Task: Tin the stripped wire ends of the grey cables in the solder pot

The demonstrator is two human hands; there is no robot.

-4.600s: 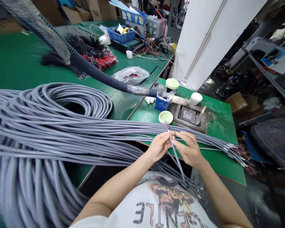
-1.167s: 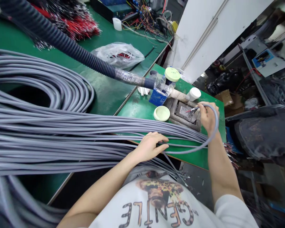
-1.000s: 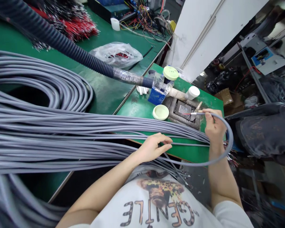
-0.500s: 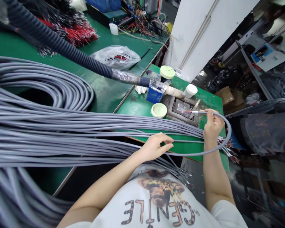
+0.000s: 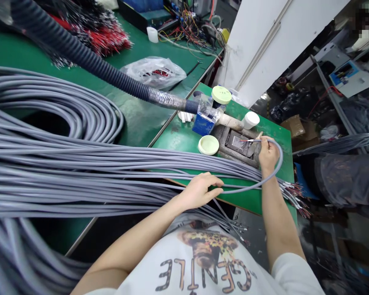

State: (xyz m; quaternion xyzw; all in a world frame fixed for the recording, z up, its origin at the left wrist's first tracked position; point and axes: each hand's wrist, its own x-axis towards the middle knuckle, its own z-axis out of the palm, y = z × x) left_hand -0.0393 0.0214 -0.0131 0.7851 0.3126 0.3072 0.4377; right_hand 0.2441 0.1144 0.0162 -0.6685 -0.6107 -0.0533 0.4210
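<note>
My right hand [image 5: 268, 155] is closed on a grey cable [image 5: 279, 157] near its stripped end. The thin bare-ended wires [image 5: 243, 141] of that end reach over the shiny middle of a square, crusted metal pot [image 5: 226, 149], which looks like a solder pot. From my right hand the cable loops round over the forearm and back to my left hand [image 5: 203, 189]. The left thumb and forefinger are apart, with the cable passing by the thumb tip. Beneath both arms runs a thick bundle of grey cables [image 5: 160, 157], their stripped ends [image 5: 295, 196] spread at the right.
A ribbed hose [image 5: 104, 69] hangs across to a nozzle beside a blue box [image 5: 203, 124]. Around the pot stand a pale green lid [image 5: 208, 145], a capped jar [image 5: 222, 95] and a white cup [image 5: 250, 120]. Coiled cable [image 5: 58, 94] lies left; a white pillar [image 5: 264, 41] stands behind.
My right hand has moved left toward the pot, bringing the wire ends further over its shiny middle. The cable loop has shifted left and is tighter. My left hand stays nearly in place.
</note>
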